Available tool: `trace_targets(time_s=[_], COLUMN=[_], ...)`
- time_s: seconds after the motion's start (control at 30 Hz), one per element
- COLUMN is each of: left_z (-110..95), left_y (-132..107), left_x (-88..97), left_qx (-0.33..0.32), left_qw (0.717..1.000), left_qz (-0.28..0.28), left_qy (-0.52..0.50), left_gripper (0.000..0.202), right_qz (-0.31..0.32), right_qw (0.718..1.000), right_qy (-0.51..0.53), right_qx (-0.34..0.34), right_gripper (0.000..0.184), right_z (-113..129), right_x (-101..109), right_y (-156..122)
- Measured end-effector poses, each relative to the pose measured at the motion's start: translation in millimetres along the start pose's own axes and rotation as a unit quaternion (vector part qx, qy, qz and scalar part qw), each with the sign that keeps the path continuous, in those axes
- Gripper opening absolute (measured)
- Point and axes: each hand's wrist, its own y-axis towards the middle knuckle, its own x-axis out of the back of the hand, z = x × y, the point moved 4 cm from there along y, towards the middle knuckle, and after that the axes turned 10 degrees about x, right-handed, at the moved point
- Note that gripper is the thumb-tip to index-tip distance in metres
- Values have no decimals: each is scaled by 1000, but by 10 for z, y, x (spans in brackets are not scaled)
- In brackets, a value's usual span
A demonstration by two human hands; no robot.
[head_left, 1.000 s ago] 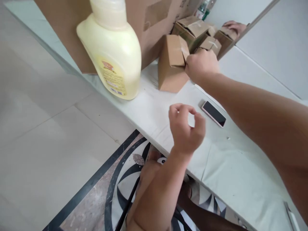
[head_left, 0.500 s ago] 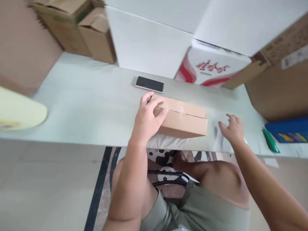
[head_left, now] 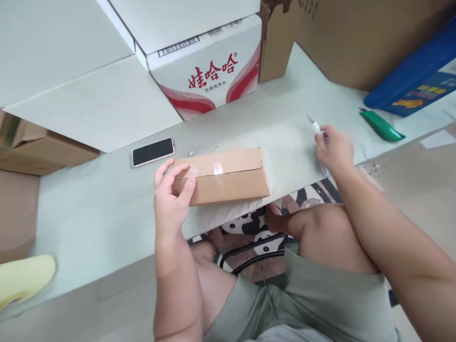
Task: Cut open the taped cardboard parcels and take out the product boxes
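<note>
A small brown cardboard box (head_left: pixel 228 187), its top flaps meeting at a seam with clear tape, lies on the pale cloth-covered table. My left hand (head_left: pixel 173 190) grips its left end, with the thumb on the near panel and the fingers over the far flap. Off to the right, apart from the box, my right hand (head_left: pixel 335 147) is closed around a white-handled knife (head_left: pixel 315 127). Its thin metal tip points away from me; the fingers hide much of the handle, and the hand is slightly blurred.
A phone (head_left: pixel 153 152) lies beyond the box. White cartons (head_left: pixel 213 71) and brown boxes (head_left: pixel 53 149) line the back. On the right are a green cutter (head_left: pixel 383 126) and a blue container (head_left: pixel 416 80); a pale yellow object (head_left: pixel 28 278) sits at the left.
My right hand has closed on the white-handled knife and lifted it from the table. My left hand stays on the box. The view has turned to the right.
</note>
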Motion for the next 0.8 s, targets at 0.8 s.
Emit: trace_targets(time_s=[0.8], left_z=[-150], left_y=[-246], left_x=[-208], left_qx=[-22], left_qw=[996], left_qz=[90], left_qy=[1], left_gripper=[40], right_qz=[23], right_qw=[933], right_qy=[331], right_qx=[141], right_gripper=[10], right_z=[2140], right_x=[133], right_y=[-853])
